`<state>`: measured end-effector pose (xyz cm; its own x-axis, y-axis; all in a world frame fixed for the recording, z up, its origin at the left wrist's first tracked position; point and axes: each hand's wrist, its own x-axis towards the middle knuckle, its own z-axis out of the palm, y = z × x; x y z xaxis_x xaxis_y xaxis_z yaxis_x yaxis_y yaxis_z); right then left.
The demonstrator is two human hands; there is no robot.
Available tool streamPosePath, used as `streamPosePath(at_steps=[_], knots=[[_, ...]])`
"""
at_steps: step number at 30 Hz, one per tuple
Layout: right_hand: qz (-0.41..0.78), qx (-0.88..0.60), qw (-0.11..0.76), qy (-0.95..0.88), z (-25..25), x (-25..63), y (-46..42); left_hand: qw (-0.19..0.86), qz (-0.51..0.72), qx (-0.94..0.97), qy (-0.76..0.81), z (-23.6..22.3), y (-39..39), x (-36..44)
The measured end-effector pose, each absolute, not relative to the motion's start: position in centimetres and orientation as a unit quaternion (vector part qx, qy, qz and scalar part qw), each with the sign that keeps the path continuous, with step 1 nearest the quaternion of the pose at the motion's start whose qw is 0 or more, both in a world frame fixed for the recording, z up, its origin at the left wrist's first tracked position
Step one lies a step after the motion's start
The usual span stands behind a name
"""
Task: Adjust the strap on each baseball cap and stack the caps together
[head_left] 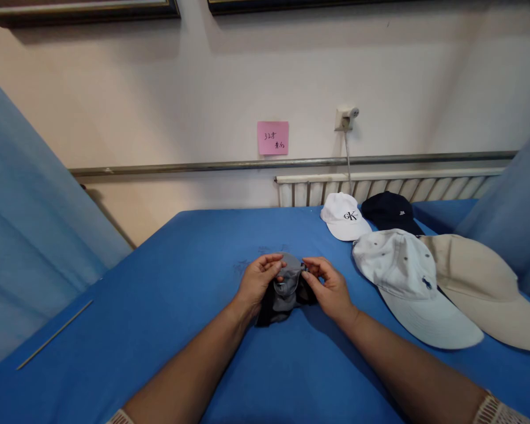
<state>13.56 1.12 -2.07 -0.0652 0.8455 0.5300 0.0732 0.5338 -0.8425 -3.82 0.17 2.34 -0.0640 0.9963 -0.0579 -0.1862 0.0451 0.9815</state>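
Observation:
A small grey and black cap (286, 291) lies crumpled on the blue cloth-covered table (168, 306), near the middle. My left hand (258, 281) grips its left side with curled fingers. From the other side, my right hand (329, 288) pinches its right edge. Both hands rest on the cloth with the cap between them.
To the right lie several caps: a white one with a logo (344, 217), a dark navy one (391, 213), a pale grey one (417, 288) and a beige one (481, 288). A pink note (272, 138) hangs on the wall above a radiator (380, 188). Blue curtains flank both sides.

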Motion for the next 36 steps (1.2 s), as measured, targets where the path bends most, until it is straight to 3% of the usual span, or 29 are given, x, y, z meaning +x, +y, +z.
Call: streamPosePath(at_steps=[11,36], knots=[[0.268,-0.323,0.581,-0.697,-1.7,13.7,0.6,0.47,0.392,0.614,0.498,3.8,-0.3,-5.1],[0.25,-0.311,0.591,-0.701,-1.4,13.6,-0.1,0.509,0.428,0.574,0.477,4.0,-0.4,-4.9]])
